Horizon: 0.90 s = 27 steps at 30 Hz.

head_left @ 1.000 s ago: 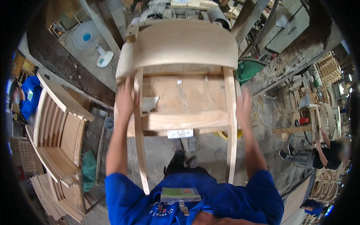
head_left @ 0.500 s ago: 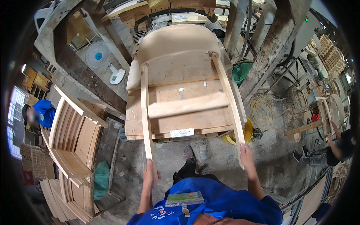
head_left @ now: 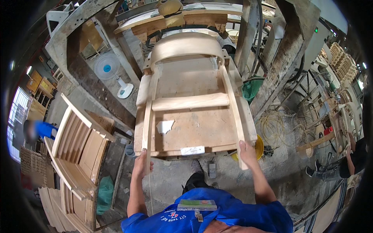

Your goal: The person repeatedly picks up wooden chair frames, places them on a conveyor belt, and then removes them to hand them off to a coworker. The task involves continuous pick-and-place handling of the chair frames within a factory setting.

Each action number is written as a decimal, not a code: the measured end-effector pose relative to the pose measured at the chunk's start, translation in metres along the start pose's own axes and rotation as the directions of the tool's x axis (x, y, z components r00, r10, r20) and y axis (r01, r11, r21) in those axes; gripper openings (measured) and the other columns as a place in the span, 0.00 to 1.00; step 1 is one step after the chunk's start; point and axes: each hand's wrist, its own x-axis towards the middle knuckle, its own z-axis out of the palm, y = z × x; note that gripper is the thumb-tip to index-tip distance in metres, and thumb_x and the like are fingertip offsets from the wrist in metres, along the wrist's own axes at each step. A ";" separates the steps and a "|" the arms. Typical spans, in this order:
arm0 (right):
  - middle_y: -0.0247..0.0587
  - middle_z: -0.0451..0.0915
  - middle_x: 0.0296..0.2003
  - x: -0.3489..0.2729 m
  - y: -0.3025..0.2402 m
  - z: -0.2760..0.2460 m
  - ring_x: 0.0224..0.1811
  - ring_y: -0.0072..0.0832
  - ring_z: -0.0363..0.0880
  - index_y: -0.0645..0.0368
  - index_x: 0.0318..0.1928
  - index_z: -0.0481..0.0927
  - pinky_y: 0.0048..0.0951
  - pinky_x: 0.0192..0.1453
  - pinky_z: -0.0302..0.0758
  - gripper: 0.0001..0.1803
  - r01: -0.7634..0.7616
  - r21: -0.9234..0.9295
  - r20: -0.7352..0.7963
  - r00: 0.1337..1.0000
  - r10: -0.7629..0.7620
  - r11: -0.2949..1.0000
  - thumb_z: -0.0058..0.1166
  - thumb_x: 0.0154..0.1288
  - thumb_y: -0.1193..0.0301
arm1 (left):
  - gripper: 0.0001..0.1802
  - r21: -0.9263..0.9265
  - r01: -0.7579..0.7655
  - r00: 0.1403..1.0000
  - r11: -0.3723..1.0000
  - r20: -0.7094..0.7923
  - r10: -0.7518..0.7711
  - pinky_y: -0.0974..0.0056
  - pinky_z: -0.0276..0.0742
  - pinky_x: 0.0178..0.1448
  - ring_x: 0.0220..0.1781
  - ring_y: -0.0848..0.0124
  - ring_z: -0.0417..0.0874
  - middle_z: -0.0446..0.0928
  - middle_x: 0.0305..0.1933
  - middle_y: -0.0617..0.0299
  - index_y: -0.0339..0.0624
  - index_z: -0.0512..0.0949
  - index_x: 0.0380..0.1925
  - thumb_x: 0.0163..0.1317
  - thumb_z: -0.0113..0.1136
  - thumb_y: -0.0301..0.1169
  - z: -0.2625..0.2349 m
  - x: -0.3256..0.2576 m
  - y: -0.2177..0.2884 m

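Observation:
A pale wooden chair frame (head_left: 190, 101), with a curved top rail, one cross rail and two long legs, lies flat on a wooden worktable (head_left: 194, 132) in front of me. My left hand (head_left: 142, 163) grips the end of its left leg at the table's near edge. My right hand (head_left: 247, 152) grips the end of its right leg. A white label and a torn paper scrap lie on the tabletop between the legs.
Stacked curved wooden chair backs (head_left: 75, 155) stand at my left. A white fan (head_left: 110, 72) sits at the back left, a yellow bucket (head_left: 258, 145) and coiled hose by the table's right. People work at the far left (head_left: 39, 130) and far right (head_left: 351, 159).
The chair frame has come down from an upright hold onto the worktable. Both hands slid down its sides to the leg ends.

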 end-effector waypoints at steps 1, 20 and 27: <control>0.73 0.82 0.48 0.000 0.000 0.009 0.55 0.68 0.79 0.65 0.56 0.79 0.59 0.61 0.73 0.31 -0.011 0.008 0.001 1.000 0.011 1.000 0.36 0.82 0.48 | 0.39 0.032 -0.019 1.000 0.999 0.006 0.019 0.59 0.77 0.25 0.23 0.66 0.79 0.78 0.29 0.53 0.34 0.75 0.53 0.72 0.53 0.65 -0.003 0.006 0.006; 0.50 0.83 0.43 0.005 -0.012 0.040 0.49 0.38 0.80 0.63 0.59 0.78 0.40 0.56 0.76 0.22 -0.041 0.350 0.007 0.999 0.041 0.936 0.42 0.83 0.58 | 0.40 -0.010 -0.042 0.999 0.999 0.022 0.042 0.63 0.78 0.27 0.23 0.68 0.79 0.77 0.27 0.55 0.32 0.77 0.50 0.72 0.52 0.67 -0.015 0.036 0.014; 0.56 0.84 0.43 0.008 -0.008 0.053 0.47 0.42 0.83 0.64 0.59 0.79 0.41 0.56 0.76 0.23 0.019 0.343 -0.085 0.996 0.011 0.939 0.43 0.82 0.57 | 0.41 -0.061 0.003 1.000 0.998 0.017 -0.002 0.62 0.78 0.29 0.25 0.65 0.81 0.79 0.30 0.52 0.30 0.76 0.52 0.72 0.52 0.66 -0.027 0.041 0.012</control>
